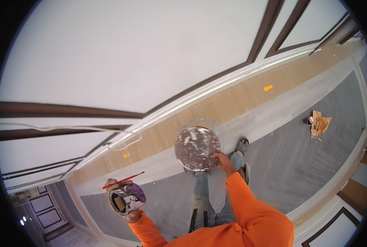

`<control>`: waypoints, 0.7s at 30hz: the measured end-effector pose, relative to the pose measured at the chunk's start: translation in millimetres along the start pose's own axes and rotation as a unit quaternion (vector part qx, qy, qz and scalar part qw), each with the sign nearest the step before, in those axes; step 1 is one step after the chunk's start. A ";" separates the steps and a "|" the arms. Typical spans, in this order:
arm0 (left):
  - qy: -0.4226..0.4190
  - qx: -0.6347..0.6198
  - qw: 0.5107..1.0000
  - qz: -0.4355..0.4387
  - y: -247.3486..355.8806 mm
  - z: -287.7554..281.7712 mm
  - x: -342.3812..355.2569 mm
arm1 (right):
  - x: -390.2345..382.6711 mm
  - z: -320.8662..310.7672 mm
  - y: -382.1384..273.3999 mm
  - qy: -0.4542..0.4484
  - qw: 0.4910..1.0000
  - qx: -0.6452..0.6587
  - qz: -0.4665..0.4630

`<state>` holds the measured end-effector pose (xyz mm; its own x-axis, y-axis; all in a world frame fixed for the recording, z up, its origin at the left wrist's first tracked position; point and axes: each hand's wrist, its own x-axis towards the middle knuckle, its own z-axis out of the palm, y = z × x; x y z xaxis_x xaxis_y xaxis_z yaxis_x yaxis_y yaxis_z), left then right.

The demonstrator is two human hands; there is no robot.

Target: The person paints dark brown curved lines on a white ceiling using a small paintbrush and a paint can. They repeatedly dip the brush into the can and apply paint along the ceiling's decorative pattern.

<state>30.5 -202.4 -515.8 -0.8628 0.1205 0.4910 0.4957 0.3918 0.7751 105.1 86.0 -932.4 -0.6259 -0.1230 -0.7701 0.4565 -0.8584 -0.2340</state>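
Observation:
My left hand (pixel 130 216) is wrapped round a small paint can (pixel 135 195) with white and purple patches on its side. The can is tilted, and something tan shows inside its dark mouth. A thin red-handled paintbrush (pixel 123 180) with a dark tip is pinched in the same hand, across the top of the can. My right hand (pixel 223 161) grips the edge of a round brown disc (pixel 198 149) splashed with white paint. It resembles a stool seat, but its underside is hidden; a pale, blurred ring shows behind its far edge.
A white wall (pixel 142 53) with brown trim runs along the far side. A pale cable (pixel 60 128) hangs against it at left. Grey covering (pixel 282 136) lies over the wood floor (pixel 229 101). Brown paper (pixel 321 124) and small items lie at right. My feet stand near the disc.

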 end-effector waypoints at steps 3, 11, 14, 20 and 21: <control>0.005 -0.085 0.996 -0.007 47.2 2.4 -12.5 | -59.0 -25.8 -34.2 -0.007 0.998 0.044 -0.041; -0.035 -0.185 0.982 0.026 63.9 -71.7 -46.0 | -118.4 -32.8 -77.5 0.078 0.982 0.090 -0.148; -0.068 -0.208 0.973 0.078 27.4 -91.6 -27.5 | -52.9 -14.5 -7.8 0.068 0.972 0.153 -0.165; -0.103 -0.321 0.940 0.049 10.1 -111.8 -31.5 | -32.8 -13.4 34.7 0.013 0.980 0.142 -0.141; -0.118 -0.318 0.940 0.042 15.6 -106.6 -19.8 | -28.2 -12.2 40.1 0.009 0.980 0.149 -0.131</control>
<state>65.9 -295.9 -471.1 -0.7785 0.3545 0.5179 0.4581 -0.2433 0.8550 148.8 61.2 -927.2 -0.6842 0.1285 -0.7179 0.0745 -0.9669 -0.2441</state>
